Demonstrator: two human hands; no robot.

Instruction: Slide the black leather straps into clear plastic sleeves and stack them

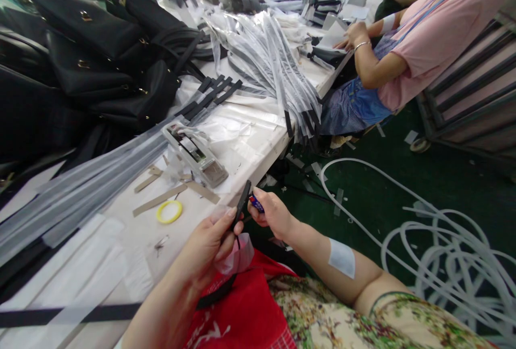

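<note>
My left hand is closed on a black strap, its narrow end pointing up from between thumb and fingers. Thin clear plastic wrap hangs below that hand, and part of the strap droops over my lap. Close by on the right, my right hand grips a small dark blue lighter with a red mark, thumb at its top. The lighter is beside the strap's end; whether they touch I cannot tell, and no flame shows. Both hands are just off the table's front edge.
On the white table are a tape dispenser, a yellow ring and wrapped straps. Black bags are piled at left. A co-worker in pink sits at right, above coiled white tubing on the floor.
</note>
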